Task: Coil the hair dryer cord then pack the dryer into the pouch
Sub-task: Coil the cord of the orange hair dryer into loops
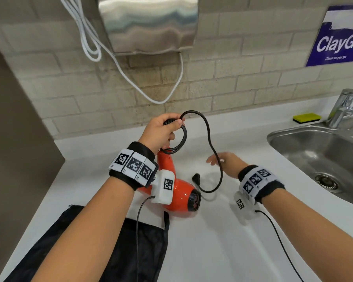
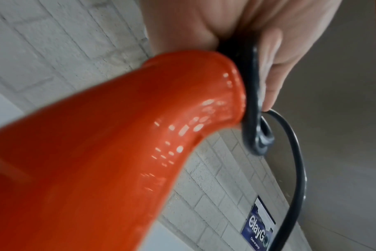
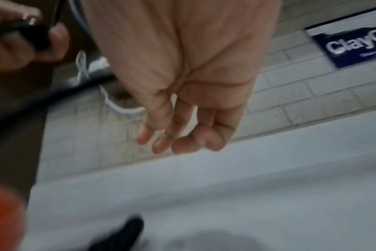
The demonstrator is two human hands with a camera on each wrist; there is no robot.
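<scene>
Your orange hair dryer (image 1: 181, 195) hangs low over the white counter (image 1: 222, 241), nozzle toward four o'clock, handle rising toward eleven o'clock into your left hand (image 1: 159, 133). That hand is closed around the handle end and the black cord (image 1: 209, 139), with a couple of finished loops pinned under thumb and fingers; the left wrist view shows the loops lying against the handle's end. From the pinch the free cord arches up to twelve o'clock, snakes down toward four o'clock, and curls back to the plug (image 1: 196, 177), which looks to rest on the counter just beside the nozzle.

Your right hand (image 1: 222, 160) sits at three o'clock of the dryer, fingers loosely spread and holding nothing; the cord crosses in front of it, and whether it touches is hard to tell through the blur.

To finish the coil well, I'd take the free cord near that hand, bring it up to the left thumb in a loop matching the ones already held, and let it roll between your fingers so it doesn't kink. Keep the left pinch firm or the loops may spring open. Tuck the plug in last.

The black pouch (image 1: 110, 247) lies flat at seven o'clock, its mouth toward the dryer, partly under your left forearm.
</scene>
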